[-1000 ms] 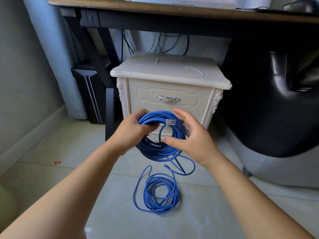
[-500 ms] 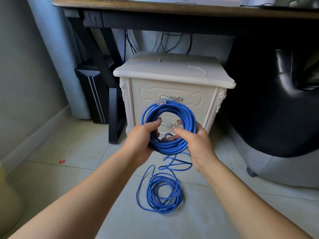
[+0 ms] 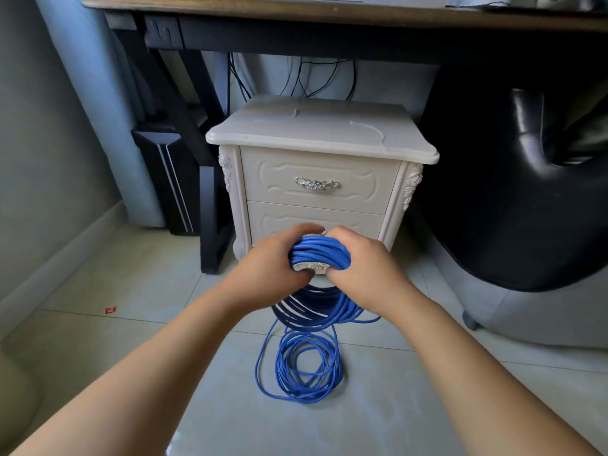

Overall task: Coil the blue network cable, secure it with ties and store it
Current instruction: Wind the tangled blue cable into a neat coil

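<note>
Cable (image 3: 332, 311) status, head view. One blue cable, in two bunches. The coil (image 3: 320, 255) is held off the floor (image 3: 131, 373), in front of the lower drawer of the nightstand (image 3: 316, 133). Left grip (image 3: 269, 268) is clenched round the coil's left side and right grip (image 3: 362, 268) round its right side, fingers curled over the top (tips hidden behind the strands). The coil's lower turns sag below both grips, and strands run down to a loose pile (image 3: 301, 370) on the floor directly beneath.

Handling, my read:
- Light, semi-stiff and springy, so turns will likely fan out once either grip lets go.
- The sheath looks smooth, so strands probably slide within the bundle.
- Not fragile, apart from tight kinks and the plugs (none visible now).
- Best hold is one grip clamped across all turns at a single point. That frees the other to feed from the pile or fit a tie.

Counts:
- cable 1, coil 1, pile 1
- grips 2
- nightstand 1, drawers 2
- handle (image 3: 316, 184) 1 clear, with a second partly hidden behind the coil
- ties 0 in sight
- red scrap (image 3: 111, 310) 1, on the floor to the left
</note>
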The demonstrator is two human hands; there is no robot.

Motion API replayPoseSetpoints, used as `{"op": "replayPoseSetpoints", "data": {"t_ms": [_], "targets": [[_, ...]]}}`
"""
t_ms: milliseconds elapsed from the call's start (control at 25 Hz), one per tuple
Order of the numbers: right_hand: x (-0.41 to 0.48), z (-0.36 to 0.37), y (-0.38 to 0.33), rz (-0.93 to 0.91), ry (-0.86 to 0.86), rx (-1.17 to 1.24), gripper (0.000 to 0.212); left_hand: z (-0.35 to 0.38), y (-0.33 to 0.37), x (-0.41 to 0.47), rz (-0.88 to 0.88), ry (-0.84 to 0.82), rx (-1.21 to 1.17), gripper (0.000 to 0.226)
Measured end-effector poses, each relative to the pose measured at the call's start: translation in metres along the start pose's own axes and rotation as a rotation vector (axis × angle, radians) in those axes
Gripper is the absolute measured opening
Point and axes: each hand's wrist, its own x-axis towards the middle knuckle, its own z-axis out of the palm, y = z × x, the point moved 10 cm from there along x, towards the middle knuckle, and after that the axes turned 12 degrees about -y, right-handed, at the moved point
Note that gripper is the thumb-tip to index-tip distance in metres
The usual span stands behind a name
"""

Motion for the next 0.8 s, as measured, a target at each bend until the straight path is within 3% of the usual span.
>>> {"op": "replayPoseSetpoints", "data": {"t_ms": [120, 280, 440, 640, 800], "targets": [[-0.002, -0.008, -0.003, -0.015, 0.046, 0.048, 0.028, -0.011, -0.003, -0.001, -0.032, 0.11, -0.139, 0.011], [-0.001, -0.007, 0.005, -0.027, -0.012, 0.492, 0.055, -0.015, -0.007, 0.0, -0.065, 0.179, -0.33, 0.023], [-0.004, -0.002, 0.006, -0.045, -0.195, 0.778, 0.043, -0.01, -0.01, -0.001, -0.09, 0.205, -0.514, 0.016], [-0.006, 0.003, 0.027, 0.091, -0.202, 0.682, 0.07, -0.017, -0.036, 0.002, -0.165, 0.316, -0.9, 0.011], [-0.01, -0.005, 0.026, 0.135, -0.126, 0.467, 0.065, -0.027, -0.049, -0.001, -0.201, 0.38, -0.843, 0.01]]}}
